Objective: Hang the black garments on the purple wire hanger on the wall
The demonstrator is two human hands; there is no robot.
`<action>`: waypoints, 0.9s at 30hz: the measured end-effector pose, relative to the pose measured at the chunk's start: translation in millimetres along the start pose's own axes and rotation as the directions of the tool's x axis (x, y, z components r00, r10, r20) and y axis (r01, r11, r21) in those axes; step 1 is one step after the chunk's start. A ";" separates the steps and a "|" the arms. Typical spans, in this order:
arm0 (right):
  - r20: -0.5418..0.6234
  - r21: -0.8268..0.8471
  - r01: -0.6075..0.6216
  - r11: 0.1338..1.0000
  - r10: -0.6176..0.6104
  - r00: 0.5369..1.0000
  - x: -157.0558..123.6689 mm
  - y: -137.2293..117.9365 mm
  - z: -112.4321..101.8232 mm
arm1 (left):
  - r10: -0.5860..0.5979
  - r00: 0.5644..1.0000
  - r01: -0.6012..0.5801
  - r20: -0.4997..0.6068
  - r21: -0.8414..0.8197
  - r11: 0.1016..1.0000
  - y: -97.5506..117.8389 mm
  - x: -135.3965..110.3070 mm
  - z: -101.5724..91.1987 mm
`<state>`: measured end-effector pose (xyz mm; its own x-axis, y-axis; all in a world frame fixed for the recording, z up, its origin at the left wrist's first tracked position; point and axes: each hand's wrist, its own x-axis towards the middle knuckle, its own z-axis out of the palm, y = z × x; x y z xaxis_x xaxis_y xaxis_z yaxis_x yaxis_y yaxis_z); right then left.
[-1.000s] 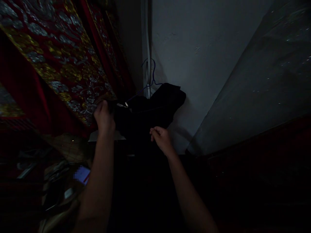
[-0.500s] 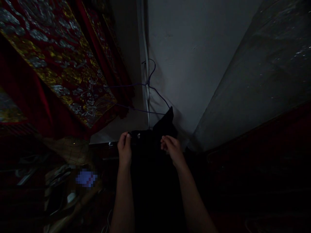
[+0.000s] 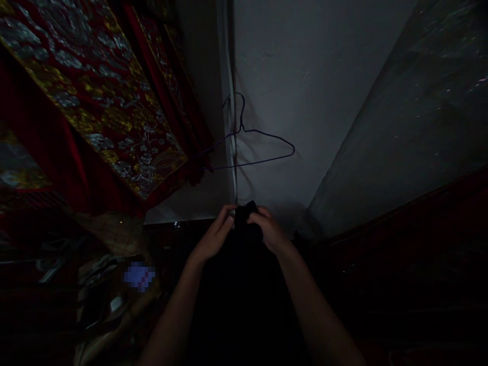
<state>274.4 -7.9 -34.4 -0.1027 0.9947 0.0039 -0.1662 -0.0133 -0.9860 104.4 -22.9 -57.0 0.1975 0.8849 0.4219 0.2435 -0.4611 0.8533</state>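
Observation:
Both my hands grip the top of a black garment, whose exact kind is too dark to make out. My left hand pinches its upper left edge, and my right hand is closed round the upper right edge, thumb on the near side. A small bunched part of the black cloth sticks up between them. Above the hands a dark wire clothes hanger hangs against the wall by its hook, apart from the cloth. The hanger's left end is lost against red cloth.
Red embroidered cloth with silver and gold patterns hangs at the left. A pale cable runs down the grey wall. Clear plastic sheeting covers the right side. Cluttered items, including a blurred blue patch, lie at lower left.
The black cloth has come off the hanger, which now hangs free and has swung round to the right. My left hand has moved right, bringing my two hands close together on the cloth.

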 end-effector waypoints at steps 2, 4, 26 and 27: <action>0.018 -0.079 0.173 0.982 -0.172 0.985 22.5 -23.5 -13.9 | -0.047 0.984 0.038 0.172 0.054 0.998 -11.3 -2.1 -15.3; 0.006 -0.195 0.423 0.885 -0.430 0.903 52.0 -42.8 -22.6 | -0.077 0.950 0.035 0.301 0.141 0.989 -19.7 -2.2 -30.5; 0.008 -0.593 0.359 0.721 -0.441 0.898 76.4 -49.6 -64.1 | 0.334 0.939 -0.300 0.083 0.672 0.678 63.2 107.0 -112.8; 0.048 -0.590 0.382 0.711 -0.442 0.896 72.4 -47.3 -60.9 | 0.343 0.936 -0.307 0.076 0.654 0.691 64.2 111.8 -109.2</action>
<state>334.6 71.0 2.4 -0.0658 0.8921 0.4470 0.4209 0.4310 -0.7982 38.5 53.6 78.4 0.3409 0.6653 0.6643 0.7292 -0.6331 0.2599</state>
